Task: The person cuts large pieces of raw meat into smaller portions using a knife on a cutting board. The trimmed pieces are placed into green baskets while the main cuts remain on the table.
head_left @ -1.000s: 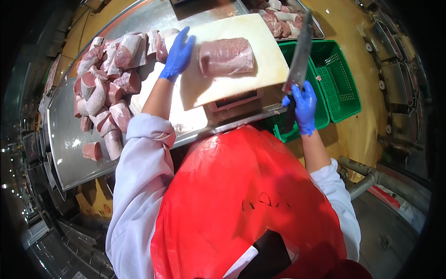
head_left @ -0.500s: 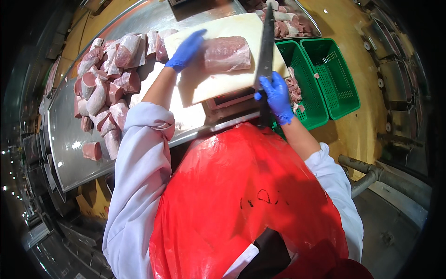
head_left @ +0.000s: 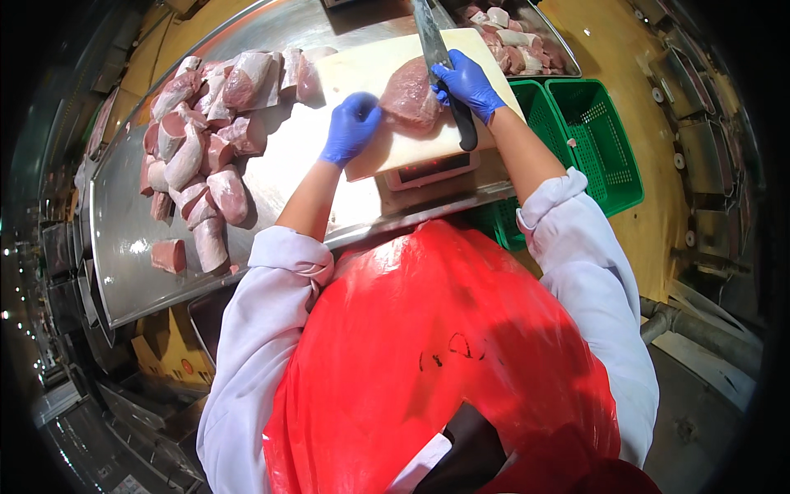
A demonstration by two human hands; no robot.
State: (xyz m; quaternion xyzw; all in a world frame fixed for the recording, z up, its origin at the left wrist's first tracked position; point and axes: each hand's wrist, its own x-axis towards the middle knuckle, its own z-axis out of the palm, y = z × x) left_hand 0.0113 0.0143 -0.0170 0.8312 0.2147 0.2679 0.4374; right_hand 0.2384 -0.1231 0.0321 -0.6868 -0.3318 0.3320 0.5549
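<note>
A pink slab of raw meat [head_left: 409,99] lies on a pale cutting board [head_left: 362,66] on the steel table [head_left: 280,189]. My left hand [head_left: 350,128], in a blue glove, presses on the board against the meat's left end. My right hand [head_left: 466,83], also gloved blue, grips the black handle of a large knife [head_left: 432,37]. Its blade runs up and away over the right side of the meat. A red apron covers my front.
Several cut meat pieces [head_left: 202,156] are piled on the table's left side. A steel tray with more pieces [head_left: 514,37] stands at the back right. Two green crates [head_left: 588,136] sit on the floor to the right. A scale display [head_left: 432,169] shows under the board.
My right hand has swung the knife from beside the green crates leftward onto the meat. My left hand slid from the board's far left down to the meat's end.
</note>
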